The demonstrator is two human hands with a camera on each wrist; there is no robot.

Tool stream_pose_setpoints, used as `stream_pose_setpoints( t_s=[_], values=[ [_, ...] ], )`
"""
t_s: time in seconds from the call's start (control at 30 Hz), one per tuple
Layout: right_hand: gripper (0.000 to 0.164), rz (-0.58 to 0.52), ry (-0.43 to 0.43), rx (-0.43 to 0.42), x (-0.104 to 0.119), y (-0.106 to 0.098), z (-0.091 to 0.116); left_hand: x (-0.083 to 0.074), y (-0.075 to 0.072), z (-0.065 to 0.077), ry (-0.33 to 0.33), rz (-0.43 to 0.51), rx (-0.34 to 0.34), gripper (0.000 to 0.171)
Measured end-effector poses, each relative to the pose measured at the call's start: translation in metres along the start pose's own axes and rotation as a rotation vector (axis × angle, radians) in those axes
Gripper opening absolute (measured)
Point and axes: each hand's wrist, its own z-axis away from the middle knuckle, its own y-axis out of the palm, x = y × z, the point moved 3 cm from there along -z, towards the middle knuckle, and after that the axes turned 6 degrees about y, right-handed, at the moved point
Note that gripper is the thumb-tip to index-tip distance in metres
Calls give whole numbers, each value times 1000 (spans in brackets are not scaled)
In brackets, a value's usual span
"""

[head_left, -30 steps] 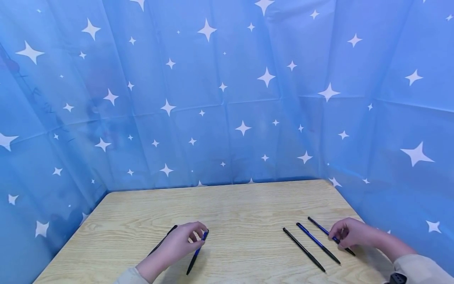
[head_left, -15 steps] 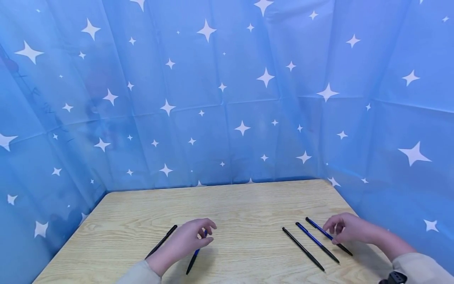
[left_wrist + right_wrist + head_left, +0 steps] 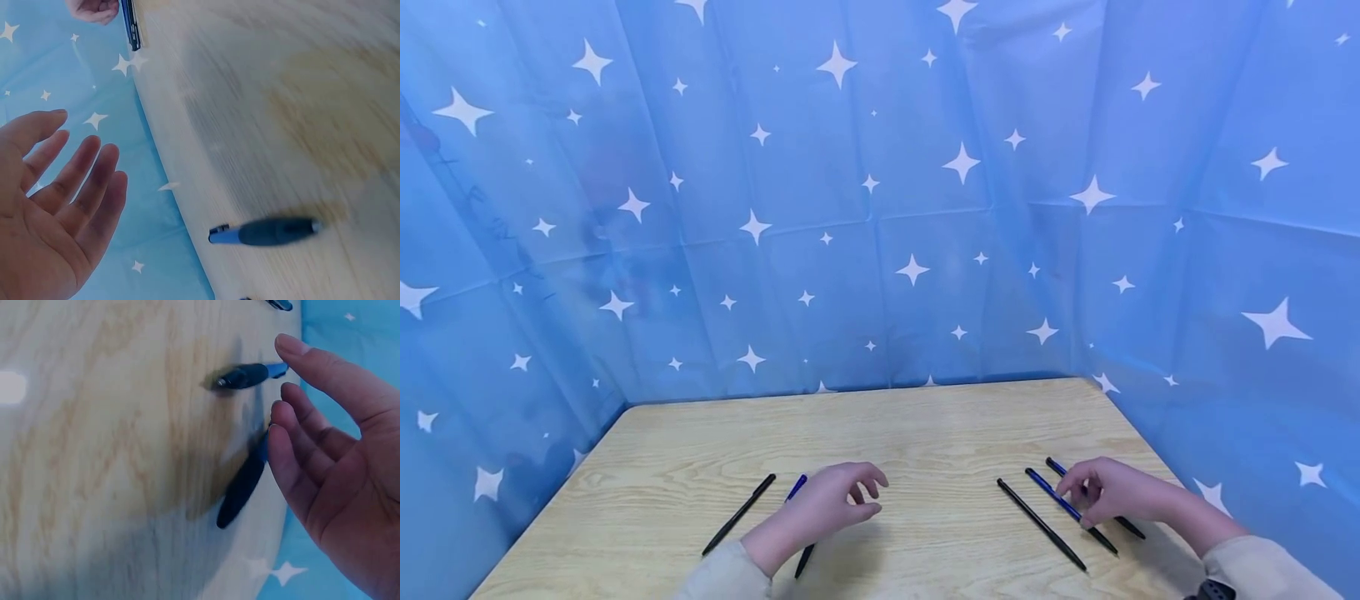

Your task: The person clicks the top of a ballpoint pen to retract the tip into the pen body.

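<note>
Two pens lie on the left of the wooden table point(image 3: 925, 433): a black pen point(image 3: 739, 514) and a blue pen point(image 3: 798, 485), point(image 3: 262, 231). My left hand point(image 3: 841, 502) hovers just right of the blue pen, palm open, fingers point(image 3: 81, 181) straight, holding nothing. On the right lie a black pen point(image 3: 1041, 525) and two blue pens point(image 3: 1051, 493), point(image 3: 1054, 464). My right hand point(image 3: 1108, 490) hangs over the two blue pens, its fingers point(image 3: 312, 444) relaxed and close to a pen point(image 3: 240, 487), gripping nothing.
Blue cloth with white stars point(image 3: 880, 208) walls the table at the back and both sides. The table's right edge point(image 3: 1150, 450) runs close to my right hand. Bare wood lies between the two groups of pens.
My left hand has let go of the blue pen and moved right, opening. My right hand has released the rightmost blue pen and shifted left over the pens.
</note>
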Motion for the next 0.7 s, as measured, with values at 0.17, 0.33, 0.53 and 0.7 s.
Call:
stream_pose_setpoints(
  t_s=[0.17, 0.33, 0.53, 0.7],
  values=[
    [38, 42, 31, -19, 2, 5, -3, -5, 5, -6, 21, 13, 17, 25],
    [36, 98, 74, -18, 2, 9, -6, -8, 8, -7, 20, 46, 30, 25],
    [35, 141, 80, -19, 0, 12, -11, -9, 9, -7, 8, 67, 41, 23],
    [34, 160, 70, -18, 1, 11, -13, -10, 9, -8, 4, 66, 41, 23]
  ],
)
